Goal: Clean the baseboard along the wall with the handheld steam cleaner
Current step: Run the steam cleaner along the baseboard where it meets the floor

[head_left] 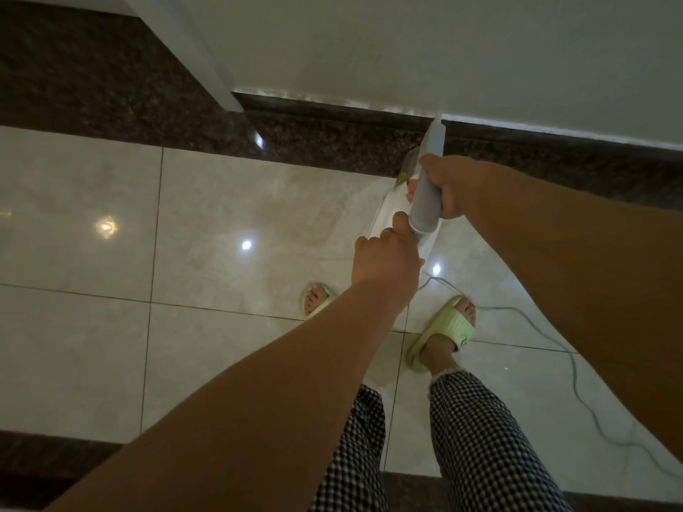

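A white and grey handheld steam cleaner (425, 205) points away from me, its nozzle tip (437, 124) touching the top of the dark baseboard (332, 109) under the white wall (443, 49). My right hand (445, 186) grips the cleaner's grey handle from the right side. My left hand (386, 256) holds the rear lower end of the cleaner's body. The baseboard runs left to right along the wall's foot, with a pale strip along its top edge.
The cleaner's grey power cord (576, 367) trails over the glossy beige floor tiles (221, 234) to the right. My feet in green slippers (443, 330) stand just behind the cleaner. A dark speckled stone strip (332, 145) borders the floor, and a white door frame (192, 49) stands at the left.
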`<state>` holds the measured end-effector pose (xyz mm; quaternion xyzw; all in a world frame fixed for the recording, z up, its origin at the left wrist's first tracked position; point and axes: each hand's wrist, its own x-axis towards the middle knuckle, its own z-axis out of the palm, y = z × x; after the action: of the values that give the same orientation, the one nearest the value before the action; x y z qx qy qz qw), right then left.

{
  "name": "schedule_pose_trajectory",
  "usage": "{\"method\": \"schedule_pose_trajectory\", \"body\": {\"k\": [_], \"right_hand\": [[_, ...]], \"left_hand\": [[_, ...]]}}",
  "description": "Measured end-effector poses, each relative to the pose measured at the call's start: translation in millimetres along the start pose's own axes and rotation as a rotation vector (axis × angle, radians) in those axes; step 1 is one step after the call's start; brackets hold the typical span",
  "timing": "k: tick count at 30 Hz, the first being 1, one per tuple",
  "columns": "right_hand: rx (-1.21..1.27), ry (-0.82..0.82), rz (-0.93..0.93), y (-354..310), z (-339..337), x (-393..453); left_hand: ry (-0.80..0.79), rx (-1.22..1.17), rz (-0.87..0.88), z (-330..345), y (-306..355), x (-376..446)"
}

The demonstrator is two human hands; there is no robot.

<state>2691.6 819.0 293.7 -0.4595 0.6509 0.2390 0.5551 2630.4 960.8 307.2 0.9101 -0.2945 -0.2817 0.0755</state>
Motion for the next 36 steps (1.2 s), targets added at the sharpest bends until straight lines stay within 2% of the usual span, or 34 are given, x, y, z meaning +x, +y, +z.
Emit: {"method": "schedule_pose_trajectory", "body": {"k": [6, 10, 18, 22, 26, 29, 33, 36], "right_hand": [[0.137, 0.021, 0.004, 15.5, -6.9, 3.7], [0.212, 0.039, 0.069, 17.5, -14.3, 11.2], [0.263, 0.023, 0.071, 23.9, -55.1, 85.2], [0.229, 0.033, 0.068, 20.6, -65.8, 120.4], [0.18, 0.007, 0.07, 14.0, -42.5, 126.2], [0.157, -0.059, 0.12, 8.9, -15.4, 122.2], [0.191, -0.23, 0.149, 1.0, 16.6, 100.5], [0.192, -0.218, 0.136, -1.4, 26.7, 95.2]], "left_hand": [[-0.015, 0.103, 0.087, 2.8, -1.4, -2.8], [-0.039, 0.077, 0.131, 6.6, -0.8, 5.4], [-0.045, 0.172, 0.216, 60.6, 26.2, 57.0], [-0.104, 0.104, 0.198, 80.0, 38.1, 79.5], [-0.109, 0.032, 0.103, 80.4, 26.1, 79.2], [-0.126, 0.029, 0.014, 73.2, 9.0, 69.1], [-0.094, 0.083, -0.051, 62.4, -11.3, 55.2], [-0.079, 0.124, -0.075, 53.6, -18.8, 53.0]]}}
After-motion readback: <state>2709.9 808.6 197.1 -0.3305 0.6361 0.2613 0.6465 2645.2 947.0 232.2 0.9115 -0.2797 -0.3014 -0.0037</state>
